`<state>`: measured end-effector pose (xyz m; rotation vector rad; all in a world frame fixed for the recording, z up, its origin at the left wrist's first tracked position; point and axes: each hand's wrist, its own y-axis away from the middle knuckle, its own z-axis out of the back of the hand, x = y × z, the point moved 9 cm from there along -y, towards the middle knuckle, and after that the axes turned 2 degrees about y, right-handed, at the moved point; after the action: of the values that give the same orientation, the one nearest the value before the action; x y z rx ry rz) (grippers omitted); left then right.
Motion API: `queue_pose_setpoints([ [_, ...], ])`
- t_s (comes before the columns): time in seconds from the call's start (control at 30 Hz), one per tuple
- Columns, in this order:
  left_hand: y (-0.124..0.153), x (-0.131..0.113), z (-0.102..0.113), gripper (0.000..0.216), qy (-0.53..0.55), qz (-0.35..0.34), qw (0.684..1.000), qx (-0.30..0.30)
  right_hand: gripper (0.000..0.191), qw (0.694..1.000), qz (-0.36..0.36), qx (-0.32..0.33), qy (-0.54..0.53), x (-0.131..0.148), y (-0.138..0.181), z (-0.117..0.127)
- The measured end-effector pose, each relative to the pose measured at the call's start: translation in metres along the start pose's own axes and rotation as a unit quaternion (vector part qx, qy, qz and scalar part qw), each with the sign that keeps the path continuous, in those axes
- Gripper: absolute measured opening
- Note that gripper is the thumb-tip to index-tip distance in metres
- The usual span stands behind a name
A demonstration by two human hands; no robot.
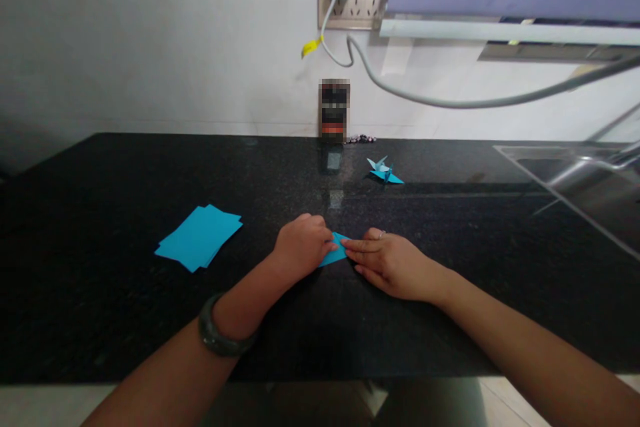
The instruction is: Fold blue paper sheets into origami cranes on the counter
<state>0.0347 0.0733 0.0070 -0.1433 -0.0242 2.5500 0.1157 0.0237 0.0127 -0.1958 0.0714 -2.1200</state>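
Observation:
A small folded piece of blue paper (pixel 334 255) lies flat on the black counter in front of me. My left hand (pixel 305 245) has its fingers curled over the paper's left side, the thumb pressing near its middle. From the right, my right hand (pixel 387 261) reaches onto the same piece, its fingertips close together and pinning the right edge. Both hands hide parts of the folds. Off to the left rests a loose stack of blue paper sheets (pixel 203 237). Farther back are two folded paper cranes, a pale one (pixel 379 165) and a bright blue one (pixel 387 177).
Against the wall stands a blurred-out box or device (pixel 334 110), with a beaded string (pixel 363 139) beside it. A grey cable (pixel 425 99) runs from the wall socket (pixel 353 0) across the upper right. A metal sink (pixel 575 180) borders the counter (pixel 125 320) at the right.

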Motion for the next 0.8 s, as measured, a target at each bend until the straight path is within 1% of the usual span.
queue_pose_setpoints([
  [0.17, -0.0002, 0.0009, 0.0002, 0.023, 0.006, 0.006, 1.000, 0.005, 0.032, 0.998, 0.004, -0.010, -0.064, -0.0010, 0.0005, 0.0044],
  [0.27, -0.0003, 0.0010, 0.0005, 0.023, 0.011, 0.006, 1.000, 0.003, 0.032, 0.996, 0.002, -0.008, -0.084, -0.0007, 0.0003, 0.0064],
  [0.53, 0.0001, 0.0011, 0.0018, 0.022, 0.020, 0.009, 1.000, 0.004, 0.034, 0.997, -0.002, -0.002, -0.076, 0.0012, 0.0005, 0.0081],
  [0.7, 0.0006, 0.0006, 0.0016, 0.023, 0.019, 0.011, 1.000, 0.011, 0.035, 0.998, -0.011, 0.012, -0.063, -0.0007, 0.0013, 0.0046],
  [0.8, 0.0009, 0.0010, 0.0024, 0.023, 0.020, 0.016, 1.000, 0.003, 0.036, 0.998, -0.011, 0.016, -0.059, -0.0013, 0.0015, 0.0035],
])
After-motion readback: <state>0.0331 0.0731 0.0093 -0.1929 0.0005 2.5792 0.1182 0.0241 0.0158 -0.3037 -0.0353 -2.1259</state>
